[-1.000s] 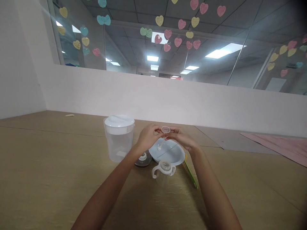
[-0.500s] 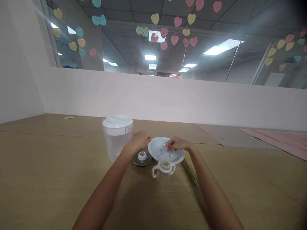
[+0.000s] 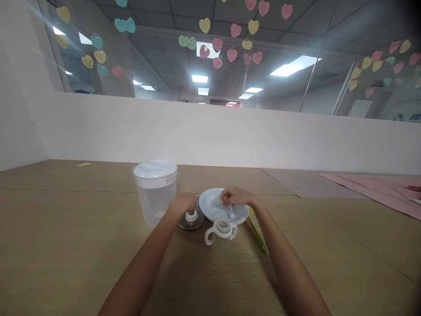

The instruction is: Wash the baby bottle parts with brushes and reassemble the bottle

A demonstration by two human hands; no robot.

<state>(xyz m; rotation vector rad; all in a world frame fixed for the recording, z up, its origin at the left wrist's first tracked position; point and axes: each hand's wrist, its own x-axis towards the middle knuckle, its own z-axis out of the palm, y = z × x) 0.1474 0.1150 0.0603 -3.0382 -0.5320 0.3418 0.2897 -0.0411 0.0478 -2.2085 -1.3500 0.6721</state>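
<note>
My left hand reaches down over a round grey metal lid or dish, its fingers drawn together on a white screw ring that lies there. Above a white plate, my right hand is closed in a pinch on a small clear piece, mostly hidden by the fingers. A small white tube-like part lies on the plate. Nearer me stands a clear baby bottle with white handles, its mouth uncovered.
A clear tub with a white lid stands left of my left hand. A green and yellow stick-like thing lies beside the plate. Far right are a pink cloth and part of another person's hand. A wall borders the table's back.
My left hand has come down from beside the plate onto the white ring. My right hand stays over the plate in its pinch. The view has turned slightly right; another person's hand appears.
</note>
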